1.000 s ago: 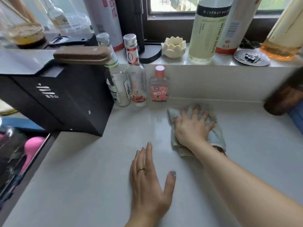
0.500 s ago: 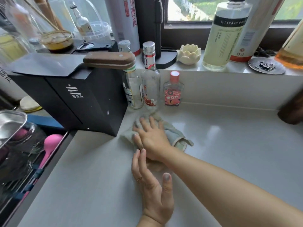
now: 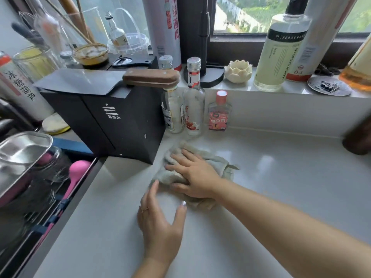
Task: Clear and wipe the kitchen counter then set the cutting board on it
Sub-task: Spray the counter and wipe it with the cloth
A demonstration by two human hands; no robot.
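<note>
counter [image 3: 281,187] in head view: pale, smooth, glossy, mostly bare. cloth [image 3: 212,163] moved from back-centre a second ago to left rear corner, now just beside black box [image 3: 112,125] and near three glass bottles [image 3: 193,109]. right hand [image 3: 195,177] flat, fingers spread, pressing cloth. left hand [image 3: 160,221] open, palm down on counter, fingertip touching cloth edge. cloth grey-beige, soft, crumpled. wipe likely nearing far edge; cutting board not visible.

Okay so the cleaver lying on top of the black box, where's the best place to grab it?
Take the cleaver by its wooden handle, coming from the right. It lies flat on the black box, blade pointing left, and the handle's end overhangs the box edge above the bottles, so fingers could wrap it there.
</note>
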